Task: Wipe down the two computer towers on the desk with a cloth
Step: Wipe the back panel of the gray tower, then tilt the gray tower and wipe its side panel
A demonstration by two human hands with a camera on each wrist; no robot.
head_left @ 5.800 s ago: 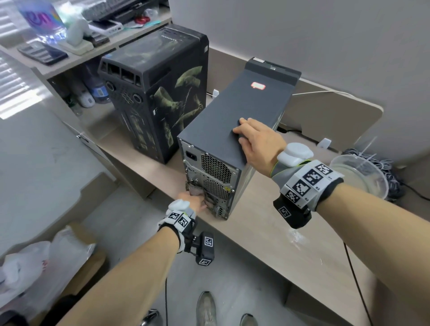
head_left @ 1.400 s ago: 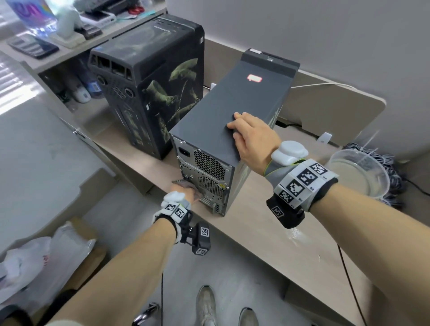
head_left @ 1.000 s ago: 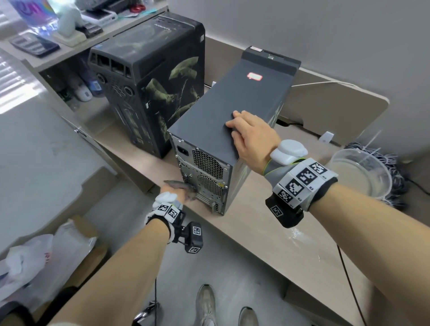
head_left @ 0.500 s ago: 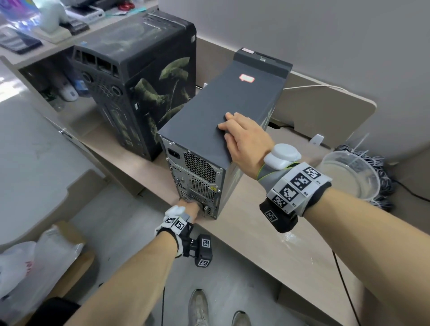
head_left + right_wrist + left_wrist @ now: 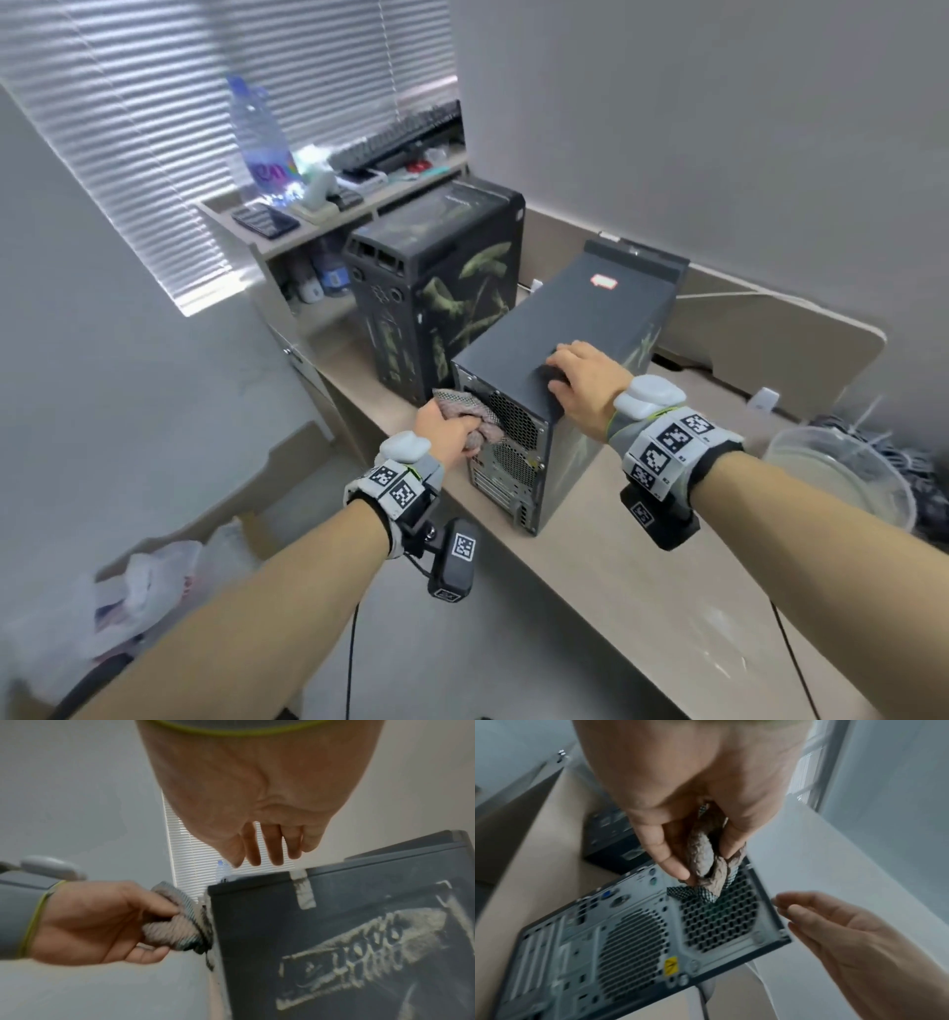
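A dark grey tower (image 5: pixel 575 329) stands on the desk (image 5: pixel 642 580) with its vented back panel (image 5: pixel 654 933) toward me. My left hand (image 5: pixel 447 434) grips a bunched grey-brown cloth (image 5: pixel 475 413) (image 5: pixel 706 860) (image 5: pixel 177 925) and holds it against the upper left of that panel, by the honeycomb vent. My right hand (image 5: pixel 580 383) lies with straight fingers (image 5: pixel 264 845) on the tower's top near its rear right edge. A second black tower (image 5: pixel 436 288) with green smears stands behind and to the left. The grey tower's right side (image 5: pixel 347 943) is dusty.
A clear plastic bowl (image 5: pixel 842 473) sits on the desk at right, with a tangle of cables (image 5: pixel 898 452) behind it. A raised shelf (image 5: pixel 308 226) at the back left carries a water bottle (image 5: pixel 259 139), a keyboard and small items. A bag-filled box (image 5: pixel 154 575) stands on the floor.
My left hand has lifted the cloth from the bottom of the back panel up to its top left. My head has tipped up, showing the blinds. The right hand stays on the tower's top.
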